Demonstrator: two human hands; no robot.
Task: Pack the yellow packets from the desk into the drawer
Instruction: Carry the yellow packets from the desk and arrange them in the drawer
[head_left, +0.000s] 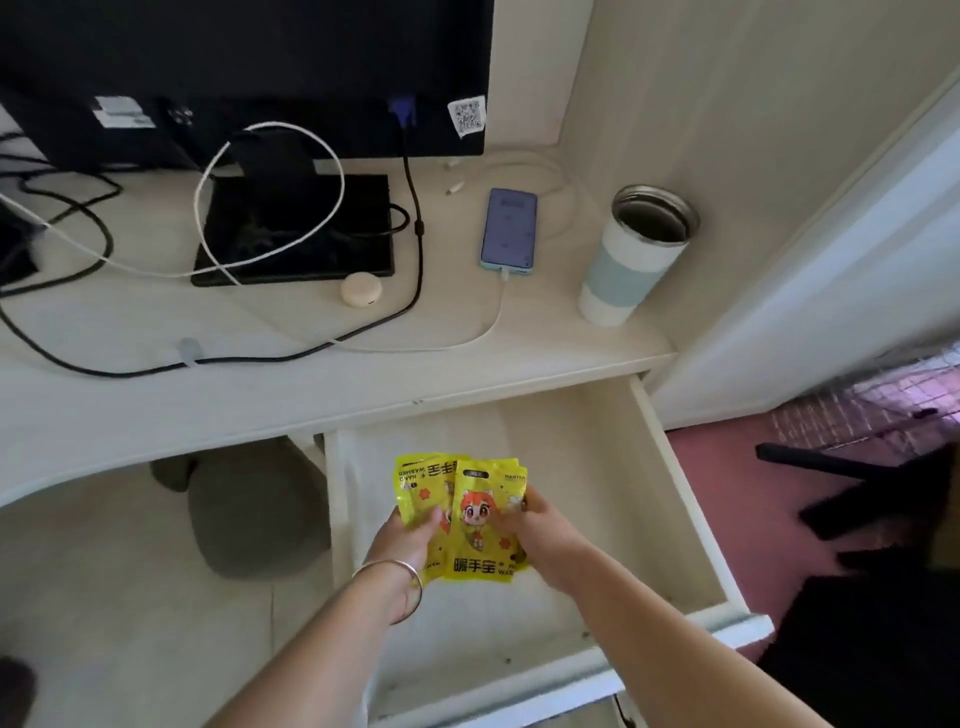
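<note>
The drawer (693, 525) stands pulled well out from under the pale surface (260, 400), and both hands meet over the middle of its bare inside. Between them is a small fan of yellow hand-warmer packets (470, 512), at least two overlapping; I cannot count them exactly. The left hand (410, 540), a thin bangle (410, 577) on its wrist, grips the fan's left side with its thumb laid over the front. The right hand (540, 538) clasps the right edge, with fingers curled onto the top packet. Whether the packets already touch the drawer floor or hang just over it I cannot tell. On the surface behind the drawer I see a charging smartphone (509, 228), an open insulated tumbler (634, 254), an earbud case (362, 289), the monitor (244, 67) and a tangle of cables, so the packets in the hands look to be the whole load, or the last of it. To my eye this is the placing step: the carry from the surface is done and the release is not. The next move calls for lowering the fan flat onto the drawer floor, squaring the packets so they lie stacked rather than splayed, and loosening both grips without dragging the slick wrappers along. After that the hands must come clear of the drawer's front rail.
</note>
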